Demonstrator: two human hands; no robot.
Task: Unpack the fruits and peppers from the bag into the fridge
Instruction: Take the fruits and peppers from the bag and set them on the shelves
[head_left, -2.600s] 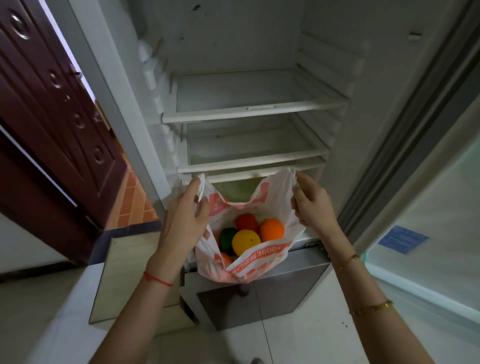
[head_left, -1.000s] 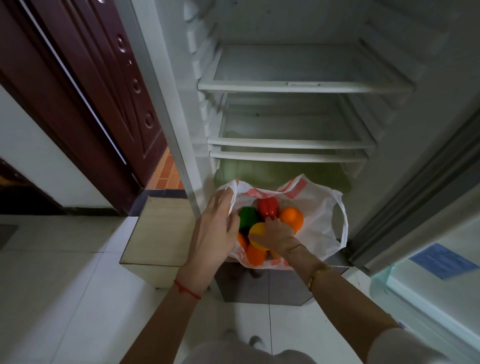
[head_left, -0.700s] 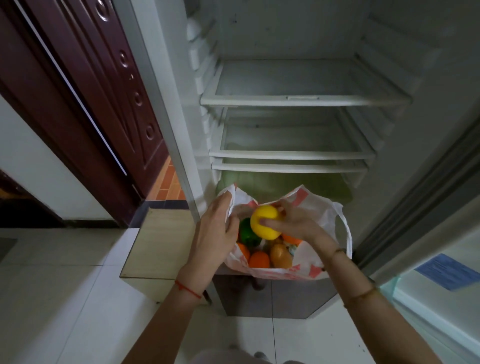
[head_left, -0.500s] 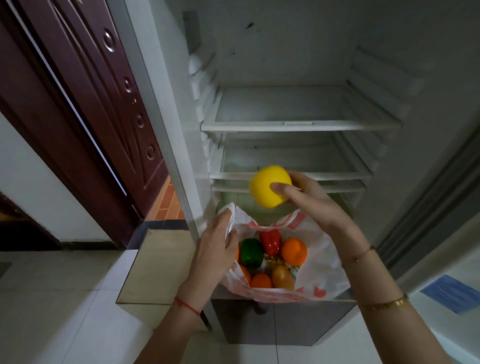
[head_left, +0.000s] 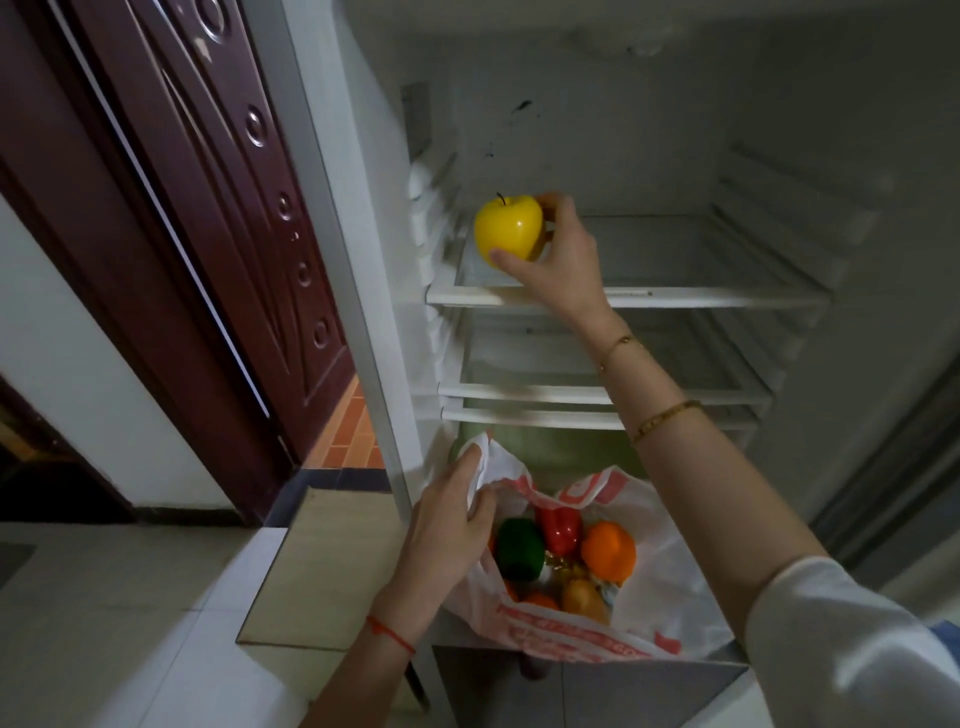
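Observation:
My right hand (head_left: 563, 254) grips a yellow apple (head_left: 508, 227) at the front left corner of the fridge's top glass shelf (head_left: 675, 299); whether the apple touches the shelf I cannot tell. Lower down, my left hand (head_left: 447, 530) holds the left rim of a white and red plastic bag (head_left: 670, 597) that rests on the ledge at the fridge's bottom. The bag is open and shows a green pepper (head_left: 519, 548), a red pepper (head_left: 558, 530), an orange pepper (head_left: 609, 551) and some smaller fruits beneath them.
Two more bare shelves (head_left: 545, 392) lie under the top one, with a greenish drawer (head_left: 582, 449) behind the bag. A dark red wooden door (head_left: 208, 218) stands to the left. A low beige box (head_left: 322, 566) sits on the tiled floor by the fridge.
My right hand took the yellow apple out of the bag and lifted it up to the top shelf. My left hand has kept its hold on the bag's rim.

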